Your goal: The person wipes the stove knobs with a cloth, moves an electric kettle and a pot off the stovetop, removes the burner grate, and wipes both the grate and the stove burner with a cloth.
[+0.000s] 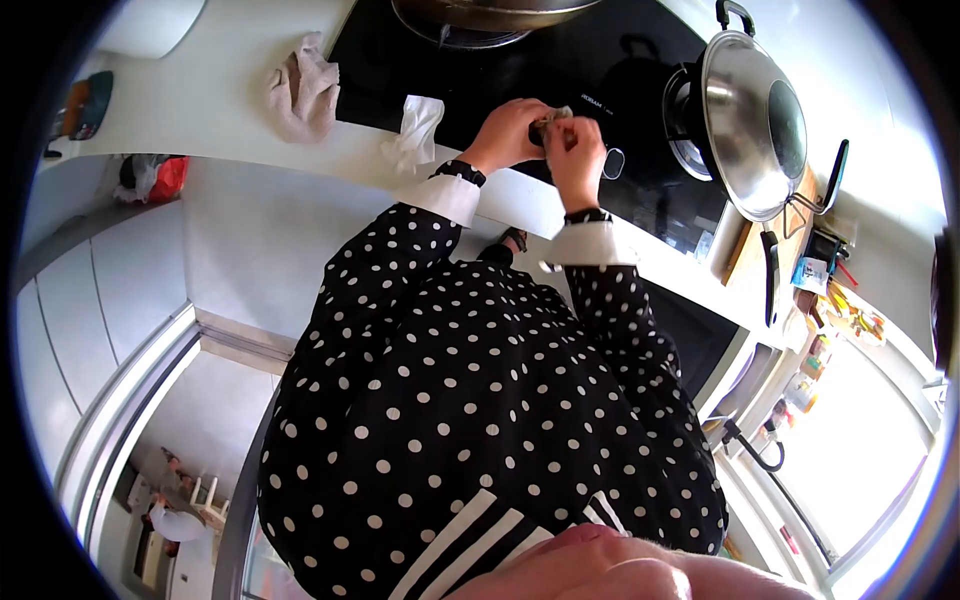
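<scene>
Both my hands meet over the front edge of the black glass gas cooktop [480, 85]. My left hand [506, 136] is closed around a small dark object [537, 133], mostly hidden by my fingers; it may be a stove knob. Pressed against it, my right hand [578, 156] pinches a crumpled greyish tissue or wipe [560, 114]. A round knob with a silver rim [614, 164] sits on the cooktop just right of my right hand. To the left of my hands, a white crumpled tissue [416, 132] lies across the cooktop's edge and the counter.
A beige cloth [304, 88] lies on the white counter [225, 110]. A pan [490, 10] stands on the back burner. At right, a steel wok with a lid [752, 125] rests on another burner, beside a wooden board [765, 240]. Farther off at lower left is another person [180, 520].
</scene>
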Motion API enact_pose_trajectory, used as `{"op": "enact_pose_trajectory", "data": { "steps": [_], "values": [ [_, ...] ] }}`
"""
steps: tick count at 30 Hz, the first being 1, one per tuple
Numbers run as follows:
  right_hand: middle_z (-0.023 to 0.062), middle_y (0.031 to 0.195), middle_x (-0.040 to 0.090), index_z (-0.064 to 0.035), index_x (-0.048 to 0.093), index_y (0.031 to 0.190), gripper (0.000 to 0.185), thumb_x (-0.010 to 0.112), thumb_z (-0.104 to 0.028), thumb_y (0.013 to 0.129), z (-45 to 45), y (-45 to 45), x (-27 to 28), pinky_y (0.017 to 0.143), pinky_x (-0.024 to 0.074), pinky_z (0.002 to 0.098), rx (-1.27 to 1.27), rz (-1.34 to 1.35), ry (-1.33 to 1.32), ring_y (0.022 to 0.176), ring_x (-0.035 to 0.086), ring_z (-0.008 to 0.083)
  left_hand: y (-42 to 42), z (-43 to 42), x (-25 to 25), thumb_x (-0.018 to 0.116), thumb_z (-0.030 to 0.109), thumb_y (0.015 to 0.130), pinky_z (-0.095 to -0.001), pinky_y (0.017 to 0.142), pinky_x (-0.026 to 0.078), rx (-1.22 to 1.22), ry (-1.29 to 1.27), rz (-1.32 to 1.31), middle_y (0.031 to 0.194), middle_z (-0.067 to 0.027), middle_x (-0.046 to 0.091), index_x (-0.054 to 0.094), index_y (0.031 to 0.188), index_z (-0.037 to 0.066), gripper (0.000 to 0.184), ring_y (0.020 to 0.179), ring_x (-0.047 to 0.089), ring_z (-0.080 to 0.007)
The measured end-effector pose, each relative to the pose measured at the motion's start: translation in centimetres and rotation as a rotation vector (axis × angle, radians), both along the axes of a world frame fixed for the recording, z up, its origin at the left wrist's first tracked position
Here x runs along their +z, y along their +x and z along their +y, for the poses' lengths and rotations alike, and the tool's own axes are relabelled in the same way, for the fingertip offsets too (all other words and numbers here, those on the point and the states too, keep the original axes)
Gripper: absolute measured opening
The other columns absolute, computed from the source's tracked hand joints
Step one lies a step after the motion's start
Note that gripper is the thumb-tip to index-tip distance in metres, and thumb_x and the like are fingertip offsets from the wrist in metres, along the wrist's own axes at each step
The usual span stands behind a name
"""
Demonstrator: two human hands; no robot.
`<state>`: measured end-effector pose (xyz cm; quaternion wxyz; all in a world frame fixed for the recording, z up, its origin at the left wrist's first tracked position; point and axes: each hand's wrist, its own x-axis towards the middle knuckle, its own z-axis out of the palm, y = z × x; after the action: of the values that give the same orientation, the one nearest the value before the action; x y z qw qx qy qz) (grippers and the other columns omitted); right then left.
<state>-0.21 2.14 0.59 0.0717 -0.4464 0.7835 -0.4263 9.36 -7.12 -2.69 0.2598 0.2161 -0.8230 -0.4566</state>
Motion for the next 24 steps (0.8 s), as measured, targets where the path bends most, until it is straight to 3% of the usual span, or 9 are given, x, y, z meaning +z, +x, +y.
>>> {"op": "enact_pose_trajectory", "data": {
  "steps": [2,7,11,14,17,21,24],
  "values": [
    [0.0143,0.08,0.057,-0.003,0.06,0.08,0.006,0.064,-0.007,0.078,-0.5,-0.4,-0.2,0.061,0.0486,0.0353,-0.004,0.011,-0.013,0.067,0.06,0.0307,0.1,-0.4,1.4,0.078,0.01,0.057,-0.0349,0.08,0.048,-0.037,0.042,-0.138,0.098,-0.008,0.064,0.063,0.099,0.007,0.045,0.09,0.06,-0.0286],
    [0.014,0.079,0.058,-0.003,0.059,0.078,0.008,0.065,-0.007,0.077,1.6,0.8,-0.3,0.059,0.0483,0.0373,0.003,0.023,0.006,0.065,0.059,0.0316,-0.3,-0.1,-0.2,0.079,0.009,0.058,-0.0361,0.07,0.047,0.046,-0.065,0.186,0.083,-0.0074,0.06,0.063,0.093,0.006,0.038,0.077,0.057,-0.0276],
    [0.0135,0.08,0.06,-0.0047,0.06,0.078,0.007,0.065,-0.01,0.077,-0.5,-1.1,-0.4,0.059,0.0489,0.0363,0.0,0.093,0.031,0.067,0.061,0.0312,0.1,-0.4,1.3,0.079,0.008,0.057,-0.035,0.076,0.048,-0.025,0.078,-0.127,0.09,-0.008,0.062,0.063,0.097,0.006,0.043,0.084,0.06,-0.0281],
    [0.0128,0.08,0.06,-0.0056,0.061,0.078,0.008,0.066,-0.011,0.076,0.8,0.1,-0.6,0.059,0.0491,0.0362,-0.031,0.118,0.009,0.067,0.061,0.031,-0.1,-0.2,-0.4,0.078,0.009,0.057,-0.035,0.068,0.047,0.022,-0.033,0.137,0.081,-0.0076,0.059,0.062,0.095,0.006,0.041,0.074,0.057,-0.0268],
    [0.01,0.082,0.06,-0.0082,0.061,0.079,0.007,0.065,-0.014,0.078,1.1,0.7,0.0,0.057,0.0488,0.0378,-0.019,0.151,0.091,0.067,0.061,0.0304,-0.4,-0.2,-0.8,0.078,0.009,0.057,-0.0346,0.067,0.047,0.041,-0.046,0.185,0.081,-0.0078,0.058,0.062,0.093,0.006,0.039,0.074,0.057,-0.0266],
    [0.0096,0.081,0.061,-0.0066,0.064,0.08,0.008,0.067,-0.014,0.078,-0.7,-0.1,0.4,0.059,0.049,0.0325,-0.073,0.189,0.131,0.067,0.063,0.0268,0.0,-0.4,1.4,0.079,0.012,0.057,-0.0345,0.073,0.047,-0.004,0.078,-0.101,0.089,-0.0095,0.062,0.061,0.091,0.006,0.039,0.084,0.06,-0.0277],
    [0.0092,0.083,0.062,-0.0067,0.064,0.081,0.01,0.068,-0.015,0.078,0.9,1.2,-0.1,0.059,0.0494,0.032,-0.105,0.152,0.121,0.068,0.063,0.0266,-0.1,-0.3,0.2,0.078,0.013,0.058,-0.0349,0.071,0.047,0.022,0.061,0.119,0.087,-0.0095,0.061,0.061,0.092,0.006,0.039,0.081,0.059,-0.0274]
  ]
}}
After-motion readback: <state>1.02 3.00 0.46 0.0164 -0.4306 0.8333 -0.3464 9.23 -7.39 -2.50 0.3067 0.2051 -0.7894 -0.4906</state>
